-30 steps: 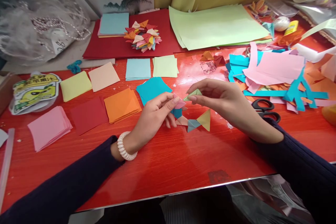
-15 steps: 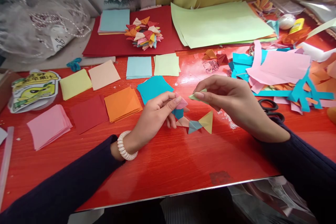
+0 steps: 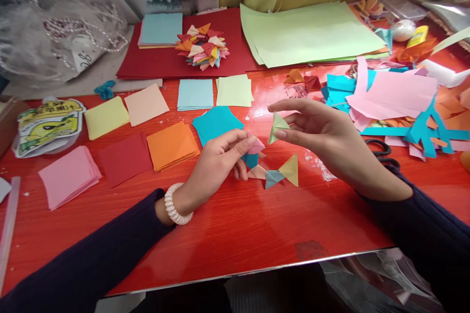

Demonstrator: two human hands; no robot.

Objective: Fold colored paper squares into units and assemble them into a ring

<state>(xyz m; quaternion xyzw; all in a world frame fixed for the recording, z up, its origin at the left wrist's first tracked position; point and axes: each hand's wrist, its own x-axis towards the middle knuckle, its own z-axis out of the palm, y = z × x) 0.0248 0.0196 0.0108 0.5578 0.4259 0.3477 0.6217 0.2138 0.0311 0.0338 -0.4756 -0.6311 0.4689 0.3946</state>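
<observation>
My left hand (image 3: 225,156) pinches the pink end (image 3: 257,145) of a chain of folded paper pieces. Blue, peach, grey-blue and yellow pieces (image 3: 290,171) trail from it to the right, just above the red table (image 3: 205,239) or resting on it; I cannot tell which. Between the thumb and fingers of my right hand (image 3: 319,137) is a light green folded paper piece (image 3: 278,127), its index finger raised off it. A small gap separates the green piece from the pink one. Behind my left hand lies a stack of blue paper squares (image 3: 216,122).
Paper squares in orange (image 3: 172,145), red (image 3: 125,159), pink (image 3: 69,176) and other colours lie at left. A folded paper ring (image 3: 202,48) sits on red card at the back. Coloured scraps (image 3: 396,93) and black-handled scissors (image 3: 382,151) are at right, near a plastic bag (image 3: 370,279) below the edge.
The green piece has turned from lying nearly flat to upright in my right hand, whose index finger has lifted away. My left hand keeps its hold on the chain, almost still.
</observation>
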